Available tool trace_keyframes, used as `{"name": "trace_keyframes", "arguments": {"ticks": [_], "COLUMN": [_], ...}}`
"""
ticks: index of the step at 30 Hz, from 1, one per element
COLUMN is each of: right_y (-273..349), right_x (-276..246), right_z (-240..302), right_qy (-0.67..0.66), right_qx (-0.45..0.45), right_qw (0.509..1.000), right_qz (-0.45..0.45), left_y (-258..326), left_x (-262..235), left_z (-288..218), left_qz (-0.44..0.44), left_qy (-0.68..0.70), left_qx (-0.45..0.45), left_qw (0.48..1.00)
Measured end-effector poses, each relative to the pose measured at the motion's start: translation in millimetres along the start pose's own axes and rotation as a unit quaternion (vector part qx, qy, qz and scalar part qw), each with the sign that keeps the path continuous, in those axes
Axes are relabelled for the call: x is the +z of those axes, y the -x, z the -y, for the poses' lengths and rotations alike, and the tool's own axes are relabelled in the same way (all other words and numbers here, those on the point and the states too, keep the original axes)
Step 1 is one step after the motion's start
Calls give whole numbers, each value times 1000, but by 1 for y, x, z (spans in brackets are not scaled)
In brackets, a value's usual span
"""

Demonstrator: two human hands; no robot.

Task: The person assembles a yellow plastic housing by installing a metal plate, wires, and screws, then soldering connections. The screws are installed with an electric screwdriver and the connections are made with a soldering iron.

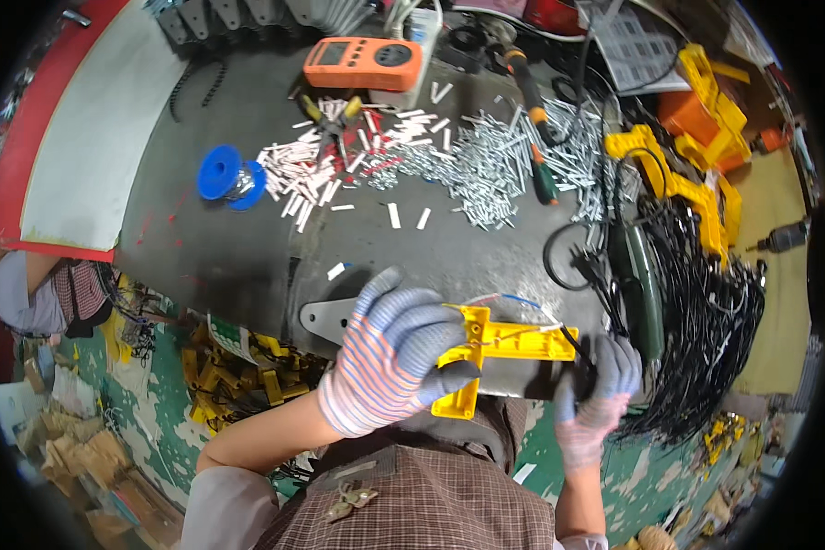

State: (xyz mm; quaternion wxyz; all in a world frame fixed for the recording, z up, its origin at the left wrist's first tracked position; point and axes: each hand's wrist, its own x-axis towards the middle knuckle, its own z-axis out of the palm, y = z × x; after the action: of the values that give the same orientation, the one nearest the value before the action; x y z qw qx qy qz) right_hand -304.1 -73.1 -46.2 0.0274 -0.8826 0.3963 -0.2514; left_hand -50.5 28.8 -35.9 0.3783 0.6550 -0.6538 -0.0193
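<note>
My left hand, in a striped glove with grey fingers, grips the wide end of a yellow plastic housing half at the bench's near edge. Its ribbed hollow side faces up, and thin wires, one white and one blue, curve along its far side. By the narrow end is my right hand, gloved alike, its fingers curled round something dark that I cannot make out. Just beyond that hand lies a dark green electric screwdriver. A grey metal plate with holes pokes out beside my left hand.
On the bench lie white sleeves, heaped screws, a blue wire spool, pliers, an orange meter and a screwdriver. Black cables and yellow housings crowd the right. Another person's arm shows at left.
</note>
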Motion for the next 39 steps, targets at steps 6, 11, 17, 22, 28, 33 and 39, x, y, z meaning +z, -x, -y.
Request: {"name": "trace_keyframes", "arguments": {"ticks": [6,11,17,22,28,33,39], "right_y": [0,-31,-57,-125,-160,-176,-200], "right_x": [-15,-19,-25,-12,19,30,85], "right_z": [-9,3,6,48,69,74,87], "right_qy": [-63,-128,-154,-221,-286,-302,-178], "right_qx": [55,12,5,-188,-183,-129,-150], "right_qw": [996,992,988,954,927,914,955], "right_qz": [-35,-18,5,72,159,237,186], "left_y": [-59,-98,-99,-87,-96,-86,-81], "left_x": [-38,-12,-1,-6,-7,-4,4], "left_z": [83,135,147,149,146,152,147], "left_qz": [-53,59,93,37,128,73,-86], "left_qy": [-154,-244,-271,-252,-340,-339,-206], "left_qx": [-47,-9,-23,-33,-73,-53,-8], "left_qw": [985,968,958,966,929,936,975]}}
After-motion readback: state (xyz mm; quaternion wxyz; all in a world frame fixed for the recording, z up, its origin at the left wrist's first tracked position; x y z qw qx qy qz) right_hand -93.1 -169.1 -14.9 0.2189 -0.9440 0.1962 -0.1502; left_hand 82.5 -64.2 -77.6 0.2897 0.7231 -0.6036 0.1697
